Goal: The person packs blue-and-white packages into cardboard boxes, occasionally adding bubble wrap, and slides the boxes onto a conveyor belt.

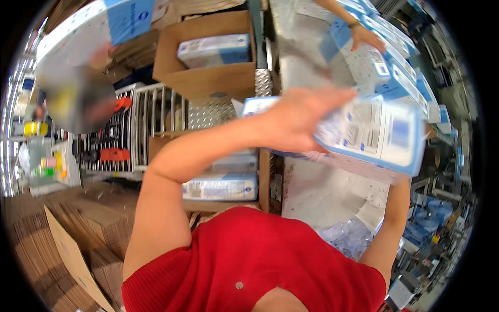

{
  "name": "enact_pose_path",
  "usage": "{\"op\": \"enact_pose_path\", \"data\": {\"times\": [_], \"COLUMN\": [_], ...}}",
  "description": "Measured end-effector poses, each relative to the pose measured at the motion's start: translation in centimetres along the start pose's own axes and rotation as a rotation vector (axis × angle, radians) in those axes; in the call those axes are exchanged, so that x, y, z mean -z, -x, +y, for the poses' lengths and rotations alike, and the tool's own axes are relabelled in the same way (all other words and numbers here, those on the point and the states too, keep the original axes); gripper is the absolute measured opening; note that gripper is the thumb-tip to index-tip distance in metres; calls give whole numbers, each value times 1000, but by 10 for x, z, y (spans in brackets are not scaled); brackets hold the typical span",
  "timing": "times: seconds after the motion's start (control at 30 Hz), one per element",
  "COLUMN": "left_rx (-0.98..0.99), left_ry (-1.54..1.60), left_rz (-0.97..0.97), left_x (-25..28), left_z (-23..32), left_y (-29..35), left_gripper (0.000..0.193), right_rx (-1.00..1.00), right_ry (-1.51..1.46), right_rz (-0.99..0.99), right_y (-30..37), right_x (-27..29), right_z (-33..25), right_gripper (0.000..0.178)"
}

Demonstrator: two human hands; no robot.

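The blue and white pack is held up in the middle right of the frame, over the grey surface, and it could slip and fall because the left hand only lies flat on its top. The fingers of that hand are stretched out wide and press on the pack, not curled round it. The right hand is hidden under the pack, so I cannot tell how its fingers hold; more packs sit in the brown box at the upper middle.

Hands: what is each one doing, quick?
Left hand: fingers spread flat on top of the blue-and-white package.
Right hand: hidden beneath that package; cannot be told.
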State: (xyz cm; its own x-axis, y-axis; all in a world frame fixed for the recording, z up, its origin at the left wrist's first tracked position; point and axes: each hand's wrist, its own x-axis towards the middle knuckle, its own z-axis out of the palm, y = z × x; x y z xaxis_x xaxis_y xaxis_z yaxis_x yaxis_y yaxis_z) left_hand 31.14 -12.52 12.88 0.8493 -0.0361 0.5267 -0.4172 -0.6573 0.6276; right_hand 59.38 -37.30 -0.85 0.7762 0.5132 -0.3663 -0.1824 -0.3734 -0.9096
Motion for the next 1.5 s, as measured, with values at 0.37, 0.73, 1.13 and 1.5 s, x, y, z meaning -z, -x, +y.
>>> {"op": "enact_pose_path", "data": {"times": [0.37, 0.73, 1.13, 1.5], "left_rx": [570, 417, 986, 545], "left_ry": [-404, -579, 47, -21], "left_rz": [-365, -533, -590, -1419], "left_x": [43, -48, 102, 29], "left_z": [-38, -59, -6, -12], "left_y": [289, 385, 389, 344], "left_gripper": [89, 51, 114, 110], "right_rx": [818, 857, 497, 550], "right_ry": [536, 1225, 916, 1235], "right_rz": [-8, -616, 46, -683], "right_y": [192, 172, 192, 166], "right_x": [-171, -408, -273, -374], "right_z": [-159, -9, -11, 68], "right_gripper": [76, 82, 48, 68]}}
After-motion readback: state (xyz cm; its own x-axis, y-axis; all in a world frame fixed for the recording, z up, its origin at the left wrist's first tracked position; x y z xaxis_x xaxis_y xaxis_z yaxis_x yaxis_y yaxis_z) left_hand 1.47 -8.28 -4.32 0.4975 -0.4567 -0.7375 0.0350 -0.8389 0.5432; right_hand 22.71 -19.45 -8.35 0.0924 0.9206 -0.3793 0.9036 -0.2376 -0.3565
